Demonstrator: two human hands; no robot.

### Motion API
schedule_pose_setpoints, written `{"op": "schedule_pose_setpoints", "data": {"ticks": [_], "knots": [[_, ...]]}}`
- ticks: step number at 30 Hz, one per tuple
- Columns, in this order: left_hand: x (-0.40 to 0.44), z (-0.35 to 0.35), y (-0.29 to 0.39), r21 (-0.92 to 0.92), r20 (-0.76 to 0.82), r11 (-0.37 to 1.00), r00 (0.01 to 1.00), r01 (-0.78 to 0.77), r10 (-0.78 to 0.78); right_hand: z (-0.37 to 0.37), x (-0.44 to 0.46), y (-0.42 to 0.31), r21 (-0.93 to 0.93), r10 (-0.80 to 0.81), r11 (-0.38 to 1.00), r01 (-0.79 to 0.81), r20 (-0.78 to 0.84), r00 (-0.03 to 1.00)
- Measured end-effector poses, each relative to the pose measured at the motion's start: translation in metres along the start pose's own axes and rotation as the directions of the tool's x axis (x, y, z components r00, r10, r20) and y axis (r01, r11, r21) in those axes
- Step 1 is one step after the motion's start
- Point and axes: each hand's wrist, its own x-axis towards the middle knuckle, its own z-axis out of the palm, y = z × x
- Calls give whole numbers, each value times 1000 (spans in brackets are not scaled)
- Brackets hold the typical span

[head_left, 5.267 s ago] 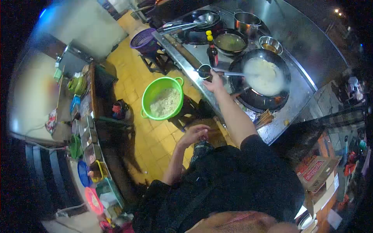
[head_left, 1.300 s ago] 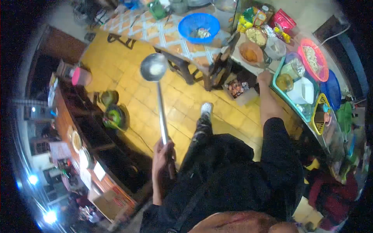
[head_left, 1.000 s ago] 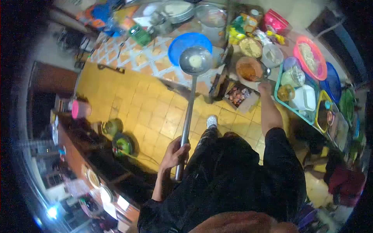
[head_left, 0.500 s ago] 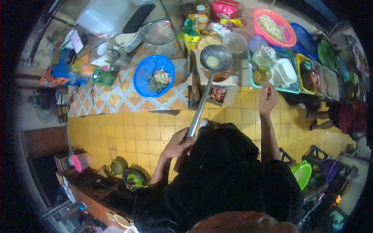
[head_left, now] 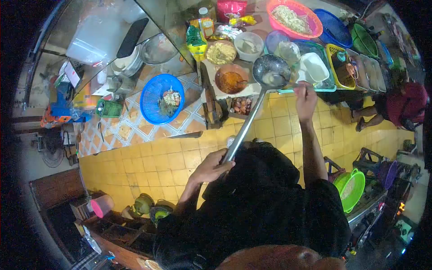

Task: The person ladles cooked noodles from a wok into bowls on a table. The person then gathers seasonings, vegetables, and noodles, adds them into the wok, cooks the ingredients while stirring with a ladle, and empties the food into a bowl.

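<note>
My left hand (head_left: 211, 166) is wrapped round the long metal handle of a dark, round-bowled wok ladle (head_left: 265, 65). A little pale stuff lies in its bowl. My right hand (head_left: 307, 98) pinches a spoon (head_left: 292, 85), whose head reaches over the ladle's near right rim; what the spoon carries is too blurred to tell. Left of the ladle is a bowl of orange-red paste (head_left: 229, 81) with a spoon in it. Behind it stand a bowl of yellowish crumbly stuff (head_left: 221, 53) and a clear tub (head_left: 249, 46).
A blue basket (head_left: 148, 105) with shredded food sits on the tiled counter (head_left: 130, 121). A pink basin (head_left: 271, 13) stands at the back, a turquoise tray (head_left: 330, 47) and yellow basket (head_left: 344, 81) on the right. A box of shallots (head_left: 240, 106) is at the front edge. A person (head_left: 407, 105) is far right.
The ladle has swung right, away from over the paste bowl, towards the tray. My right hand has lifted the spoon from the tray's containers to the ladle's rim. The view has turned slightly.
</note>
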Motion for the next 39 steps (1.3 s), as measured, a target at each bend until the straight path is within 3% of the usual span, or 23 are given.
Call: {"op": "schedule_pose_setpoints", "data": {"ticks": [1,2,4,8,11,15,18,19,21,23,24,27,31,39], "knots": [[0,0,4,35,-6,999,999,-34,35,-4,0,5,169,40,985,-33,-36,999],[0,-1,8,36,-4,999,999,-33,33,-9,2,7,169,42,985,-35,-37,998],[1,-1,13,-11,51,999,998,40,-39,-19,2,12,406,174,904,-132,-69,982],[5,-1,9,35,40,999,999,10,-12,-47,11,-34,400,171,908,-127,-76,982],[9,-3,15,43,92,994,990,100,-104,-68,18,-86,392,128,917,-70,-124,984],[20,0,8,-183,84,974,989,137,-123,-93,21,-137,378,-15,924,61,-123,992],[25,-2,16,-279,71,938,978,207,-195,-107,17,-182,503,129,864,32,-281,951],[26,-3,19,-305,43,926,975,222,-219,-117,16,-194,646,146,763,-24,-136,980],[29,-3,19,-352,27,903,967,247,-254,-129,13,-210,761,145,641,-102,11,989],[34,-4,4,-353,-50,933,994,72,-95,-134,12,-221,860,-98,504,-78,146,984],[35,-9,5,-332,-10,939,995,86,-95,-135,14,-225,861,-94,501,-80,146,985],[37,-16,5,-430,-8,895,991,115,-131,-130,20,-235,854,-326,507,-119,318,890],[36,-20,8,-487,-54,869,991,84,-126,-112,21,-250,849,-336,523,-72,284,898],[31,-28,-2,-500,-111,865,986,50,-121,-96,30,-254,881,-424,450,-144,353,834]]}}
